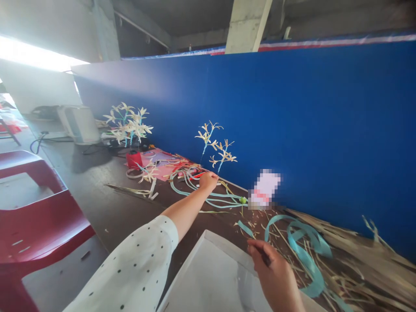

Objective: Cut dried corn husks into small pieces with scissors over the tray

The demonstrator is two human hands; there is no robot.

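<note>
My left hand [208, 180] pinches 1 cream flower sprig [223, 157], best lightly; right hand [273, 264] is apart, its hold I cannot tell.

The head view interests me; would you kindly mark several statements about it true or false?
1. The left hand is stretched farther forward than the right hand. True.
2. The sleeve is striped. False: the sleeve has dark dots.
3. A red chair stands left of the table. True.
4. The upright panel is green. False: the panel is blue.
5. A flower sprig rises from the left hand. True.
</note>
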